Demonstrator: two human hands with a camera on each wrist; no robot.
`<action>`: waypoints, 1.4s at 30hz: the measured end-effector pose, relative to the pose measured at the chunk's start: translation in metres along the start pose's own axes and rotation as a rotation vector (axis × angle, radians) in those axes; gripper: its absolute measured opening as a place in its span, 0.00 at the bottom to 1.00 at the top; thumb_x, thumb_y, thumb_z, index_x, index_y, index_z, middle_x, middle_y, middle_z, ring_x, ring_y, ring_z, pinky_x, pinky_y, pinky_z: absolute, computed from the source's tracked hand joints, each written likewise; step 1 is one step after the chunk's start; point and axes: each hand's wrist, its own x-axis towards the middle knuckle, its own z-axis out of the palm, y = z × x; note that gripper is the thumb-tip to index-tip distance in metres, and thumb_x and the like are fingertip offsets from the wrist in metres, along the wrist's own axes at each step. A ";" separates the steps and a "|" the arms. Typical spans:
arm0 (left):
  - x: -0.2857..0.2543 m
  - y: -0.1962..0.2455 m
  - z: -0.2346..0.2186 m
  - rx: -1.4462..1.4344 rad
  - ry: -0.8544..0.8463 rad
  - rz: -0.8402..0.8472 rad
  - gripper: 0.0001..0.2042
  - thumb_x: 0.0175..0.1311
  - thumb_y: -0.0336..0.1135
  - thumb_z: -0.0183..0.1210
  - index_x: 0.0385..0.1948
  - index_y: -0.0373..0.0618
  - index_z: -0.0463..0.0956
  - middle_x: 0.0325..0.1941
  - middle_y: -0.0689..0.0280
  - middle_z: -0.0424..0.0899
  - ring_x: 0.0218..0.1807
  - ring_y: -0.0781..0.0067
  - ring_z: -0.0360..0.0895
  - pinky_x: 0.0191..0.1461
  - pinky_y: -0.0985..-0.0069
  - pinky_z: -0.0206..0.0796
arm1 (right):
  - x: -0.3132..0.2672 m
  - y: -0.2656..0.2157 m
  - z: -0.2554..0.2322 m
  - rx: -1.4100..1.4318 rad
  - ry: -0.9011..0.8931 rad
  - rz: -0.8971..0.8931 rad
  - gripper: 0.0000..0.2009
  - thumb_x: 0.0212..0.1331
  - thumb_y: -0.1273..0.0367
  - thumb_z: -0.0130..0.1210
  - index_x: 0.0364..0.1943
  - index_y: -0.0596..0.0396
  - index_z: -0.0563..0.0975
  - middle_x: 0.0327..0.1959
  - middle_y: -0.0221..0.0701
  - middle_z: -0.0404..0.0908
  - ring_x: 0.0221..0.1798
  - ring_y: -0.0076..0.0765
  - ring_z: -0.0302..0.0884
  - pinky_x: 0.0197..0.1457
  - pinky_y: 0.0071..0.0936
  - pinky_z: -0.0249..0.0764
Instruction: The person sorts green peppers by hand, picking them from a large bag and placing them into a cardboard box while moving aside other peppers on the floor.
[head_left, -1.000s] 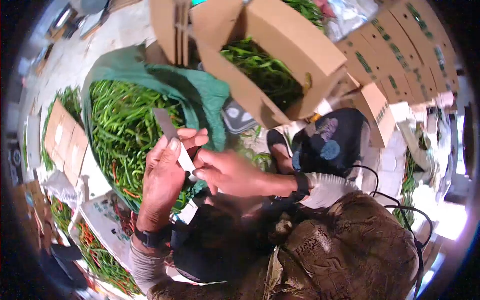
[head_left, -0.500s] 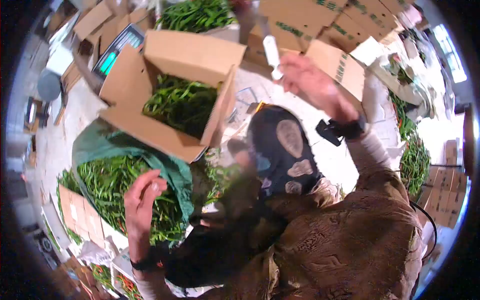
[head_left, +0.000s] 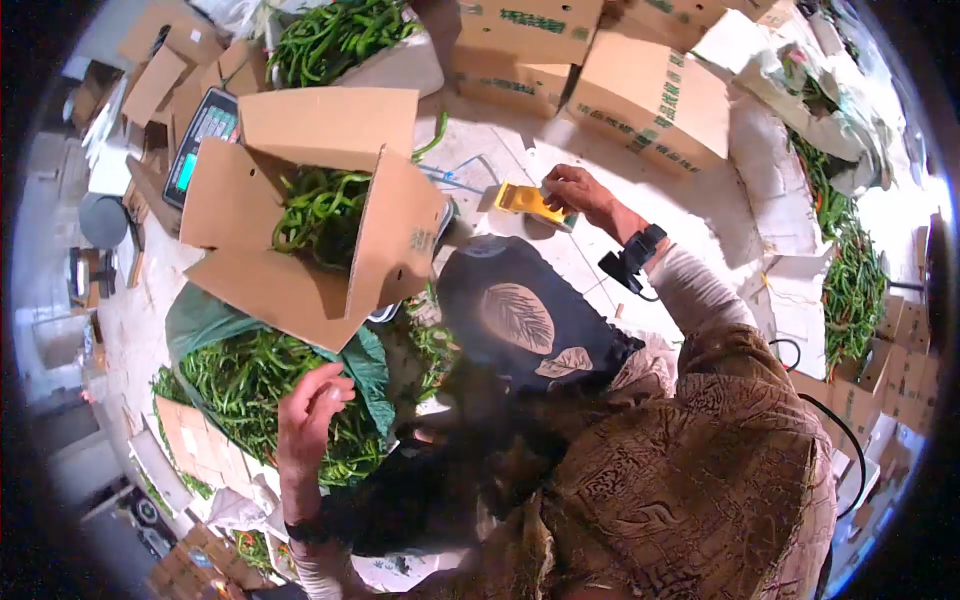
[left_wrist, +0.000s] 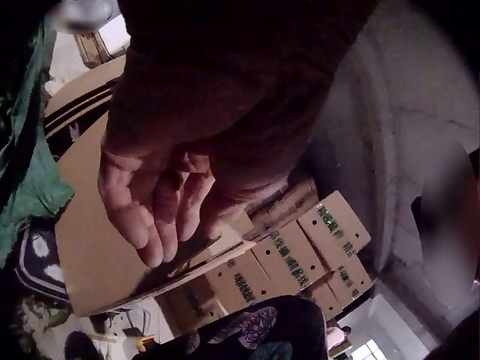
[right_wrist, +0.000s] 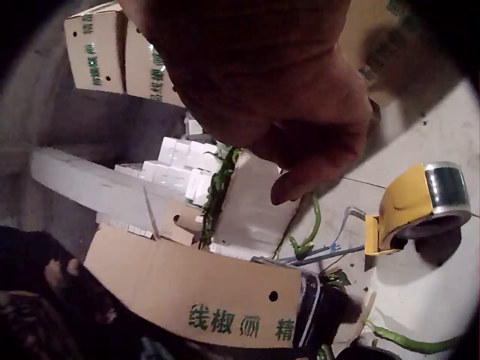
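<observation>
My right hand (head_left: 580, 195) reaches over the floor beside a yellow tape dispenser (head_left: 522, 200). It overlaps the dispenser in the head view, but the right wrist view shows the dispenser (right_wrist: 420, 206) apart from the fingers, its roll on top. Nothing shows in that hand. My left hand (head_left: 315, 405) hovers with loosely bent fingers over green chilli peppers (head_left: 235, 390) in a green sack (head_left: 372, 375), holding nothing. In the left wrist view, the left hand (left_wrist: 161, 195) hangs in front of brown cardboard. An open carton (head_left: 385, 240) with green peppers inside stands beyond the sack.
A scale (head_left: 203, 145) with a lit display stands left of the carton. Printed cartons (head_left: 655, 90) are stacked at the back. A white tub (head_left: 400, 65) holds more peppers. Peppers (head_left: 855, 295) lie along the right side. A patterned dark trouser leg (head_left: 535, 310) crosses the middle.
Both hands were together at a white-handled blade; the right hand then carried it away to the back right and now holds nothing. The left hand has stayed over the sack, and the view has turned.
</observation>
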 end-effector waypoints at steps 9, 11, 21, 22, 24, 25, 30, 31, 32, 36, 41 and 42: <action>-0.075 -0.096 -0.052 0.401 0.260 -0.024 0.15 0.64 0.34 0.57 0.49 0.36 0.77 0.44 0.57 0.84 0.47 0.71 0.79 0.51 0.74 0.70 | 0.103 0.049 -0.035 0.165 -0.233 -0.113 0.25 0.64 0.52 0.51 0.61 0.49 0.66 0.48 0.31 0.76 0.52 0.33 0.74 0.59 0.34 0.69; -0.115 -0.114 -0.065 0.336 0.334 -0.187 0.13 0.63 0.33 0.56 0.46 0.36 0.78 0.40 0.58 0.85 0.43 0.71 0.81 0.47 0.75 0.71 | 0.102 0.013 -0.025 -0.062 -0.225 -0.109 0.23 0.61 0.56 0.53 0.56 0.54 0.71 0.49 0.30 0.78 0.51 0.32 0.75 0.57 0.33 0.70; -0.189 -0.276 -0.054 -0.231 0.541 -0.284 0.13 0.63 0.27 0.54 0.49 0.38 0.76 0.41 0.64 0.83 0.40 0.76 0.79 0.44 0.79 0.71 | -0.128 -0.206 0.087 0.163 -0.333 -0.507 0.22 0.62 0.67 0.52 0.61 0.57 0.67 0.60 0.37 0.69 0.62 0.30 0.67 0.68 0.27 0.58; -0.181 -0.293 -0.049 -0.330 0.575 -0.207 0.11 0.61 0.27 0.57 0.45 0.42 0.79 0.35 0.66 0.83 0.34 0.79 0.78 0.38 0.81 0.70 | -0.150 -0.184 0.084 -0.060 -0.208 -0.645 0.22 0.59 0.68 0.54 0.57 0.60 0.70 0.54 0.40 0.74 0.60 0.36 0.70 0.69 0.28 0.59; -0.161 -0.334 -0.043 0.091 0.680 0.027 0.10 0.60 0.27 0.58 0.42 0.39 0.79 0.36 0.61 0.85 0.37 0.73 0.82 0.41 0.77 0.72 | -0.171 -0.182 0.158 -0.179 -0.692 -0.627 0.15 0.56 0.72 0.56 0.48 0.60 0.74 0.46 0.37 0.78 0.45 0.33 0.75 0.52 0.28 0.67; -0.152 -0.329 -0.041 0.112 0.765 -0.013 0.10 0.60 0.28 0.58 0.42 0.39 0.79 0.38 0.60 0.85 0.39 0.70 0.82 0.42 0.76 0.72 | -0.193 -0.180 0.205 -0.282 -1.174 -0.562 0.09 0.54 0.76 0.57 0.40 0.60 0.79 0.37 0.35 0.81 0.31 0.30 0.79 0.34 0.28 0.75; -0.110 -0.289 -0.052 0.291 1.039 -0.065 0.08 0.58 0.30 0.58 0.39 0.43 0.79 0.37 0.57 0.82 0.39 0.53 0.80 0.42 0.66 0.72 | -0.204 -0.104 0.344 -0.476 -0.963 -0.067 0.07 0.64 0.69 0.53 0.42 0.56 0.78 0.29 0.24 0.79 0.30 0.16 0.71 0.36 0.18 0.68; -0.103 -0.293 -0.054 0.286 1.037 -0.065 0.08 0.58 0.30 0.58 0.39 0.43 0.79 0.37 0.57 0.82 0.39 0.53 0.80 0.42 0.66 0.72 | -0.191 -0.088 0.362 -0.537 -0.947 -0.116 0.09 0.64 0.67 0.53 0.42 0.56 0.78 0.30 0.25 0.79 0.31 0.19 0.72 0.37 0.21 0.70; -0.097 -0.296 -0.058 0.344 1.040 -0.044 0.09 0.58 0.31 0.58 0.40 0.43 0.79 0.40 0.57 0.81 0.42 0.53 0.78 0.45 0.65 0.70 | -0.175 -0.065 0.374 -0.539 -0.947 -0.114 0.09 0.64 0.67 0.53 0.42 0.56 0.78 0.30 0.25 0.79 0.31 0.19 0.72 0.37 0.21 0.70; -0.069 -0.306 -0.076 0.679 1.001 -0.014 0.15 0.59 0.36 0.60 0.47 0.43 0.75 0.51 0.58 0.77 0.54 0.54 0.72 0.54 0.61 0.63 | -0.120 0.011 0.400 -0.530 -0.804 -0.211 0.10 0.62 0.66 0.54 0.41 0.56 0.78 0.29 0.27 0.80 0.32 0.21 0.74 0.35 0.22 0.71; -0.033 -0.344 -0.076 0.741 0.927 -0.143 0.21 0.58 0.47 0.59 0.50 0.45 0.73 0.50 0.60 0.76 0.55 0.56 0.68 0.55 0.55 0.58 | -0.094 0.051 0.392 -0.503 -0.733 -0.018 0.10 0.62 0.66 0.53 0.40 0.56 0.79 0.28 0.28 0.79 0.31 0.21 0.76 0.34 0.22 0.73; -0.030 -0.344 -0.075 0.739 0.929 -0.142 0.21 0.58 0.47 0.59 0.50 0.45 0.73 0.50 0.60 0.76 0.55 0.56 0.68 0.55 0.55 0.58 | -0.093 0.057 0.390 -0.513 -0.734 -0.003 0.10 0.61 0.65 0.53 0.41 0.56 0.79 0.28 0.28 0.79 0.32 0.21 0.76 0.33 0.22 0.73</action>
